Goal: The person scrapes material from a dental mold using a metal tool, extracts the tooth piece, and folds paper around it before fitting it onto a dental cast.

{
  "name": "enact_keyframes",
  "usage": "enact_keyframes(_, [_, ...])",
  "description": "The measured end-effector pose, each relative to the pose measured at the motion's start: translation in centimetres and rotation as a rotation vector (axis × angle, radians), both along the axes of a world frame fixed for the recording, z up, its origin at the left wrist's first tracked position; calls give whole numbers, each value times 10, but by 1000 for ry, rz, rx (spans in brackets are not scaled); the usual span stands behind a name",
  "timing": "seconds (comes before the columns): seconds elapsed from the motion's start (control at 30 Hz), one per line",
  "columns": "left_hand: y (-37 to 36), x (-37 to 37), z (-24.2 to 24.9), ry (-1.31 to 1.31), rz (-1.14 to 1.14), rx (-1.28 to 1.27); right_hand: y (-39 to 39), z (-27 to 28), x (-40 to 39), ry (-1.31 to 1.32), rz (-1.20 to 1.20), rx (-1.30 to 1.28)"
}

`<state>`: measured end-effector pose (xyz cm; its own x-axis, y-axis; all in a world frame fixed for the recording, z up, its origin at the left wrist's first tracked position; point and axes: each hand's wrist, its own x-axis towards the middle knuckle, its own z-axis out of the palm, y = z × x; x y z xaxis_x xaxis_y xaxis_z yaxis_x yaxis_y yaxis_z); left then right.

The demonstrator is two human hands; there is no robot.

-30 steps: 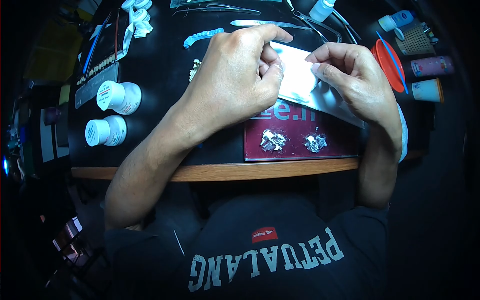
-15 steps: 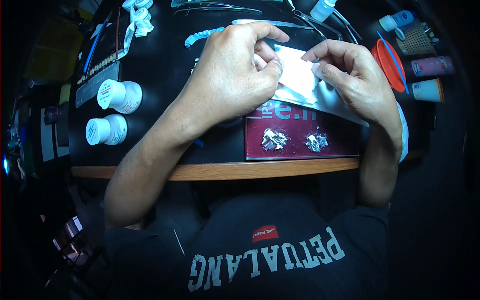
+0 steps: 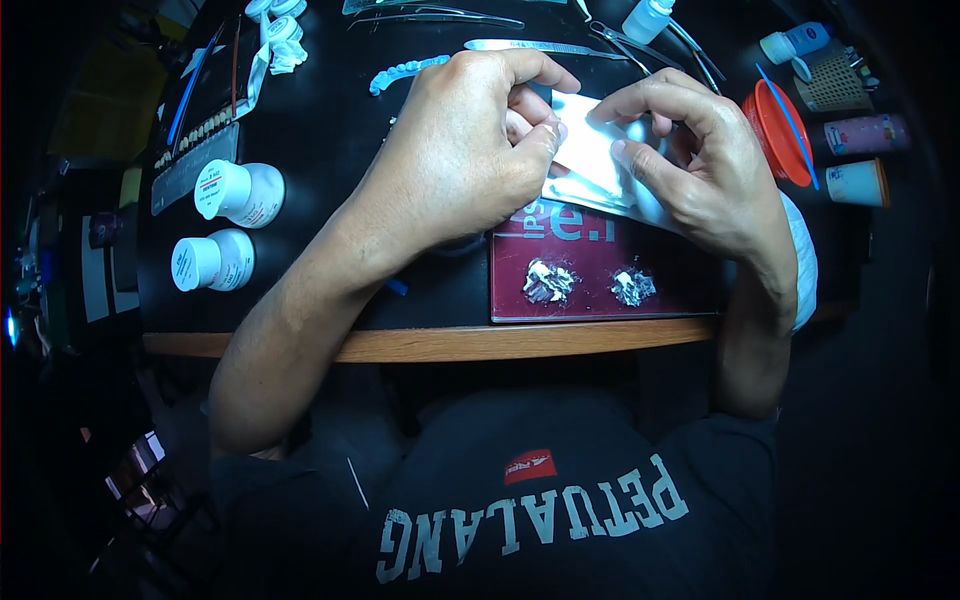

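My left hand (image 3: 480, 140) pinches the left edge of a bright white sheet (image 3: 585, 150), thumb against its border. At the sheet's right side, my right hand (image 3: 700, 150) has its thumb and index finger on the sheet, their tips a little apart; its other fingers are curled. Glare washes out the sheet's surface, so its layers are hard to tell. Below it lies a maroon booklet (image 3: 600, 305) with pale lettering. Two small heaps of white and grey crumbly material, a left heap (image 3: 549, 281) and a right heap (image 3: 633, 287), rest on the booklet.
Two white-capped jars, an upper jar (image 3: 262, 195) and a lower jar (image 3: 235, 258), stand left. A blue dental arch model (image 3: 400, 74) and a scalpel-like tool (image 3: 540, 46) lie beyond my hands. Right are a red bowl (image 3: 775, 130) and paper cup (image 3: 855, 184). A wooden edge (image 3: 450, 344) borders the table.
My right hand has shifted slightly left over the white sheet, its index finger and thumb now farther onto it. My left hand stays nearly in place.
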<state>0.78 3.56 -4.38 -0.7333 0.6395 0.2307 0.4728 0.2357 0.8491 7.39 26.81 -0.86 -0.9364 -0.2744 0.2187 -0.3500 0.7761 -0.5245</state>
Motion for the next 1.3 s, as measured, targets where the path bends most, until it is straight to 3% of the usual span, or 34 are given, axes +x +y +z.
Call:
enact_keyframes(0.33, [1, 2, 1, 31, 15, 0, 3, 4, 2, -28, -146, 73])
enact_keyframes(0.57, [1, 3, 5, 5, 9, 17, -9, 11, 0, 115, 92, 84])
enact_keyframes(1.0, [1, 4, 4, 43, 9, -22, 7, 5, 0, -14, 25, 148])
enact_keyframes(1.1, [0, 4, 2, 45, 9, -23, 10, 18, 6, -150, -179, 253])
enact_keyframes(1.2, [0, 4, 3, 33, 10, -11, 13, 15, 4, 15, -226, 169])
enact_keyframes(1.3, [1, 4, 5, 27, 6, -10, 8, 10, 2, 9, -56, 52])
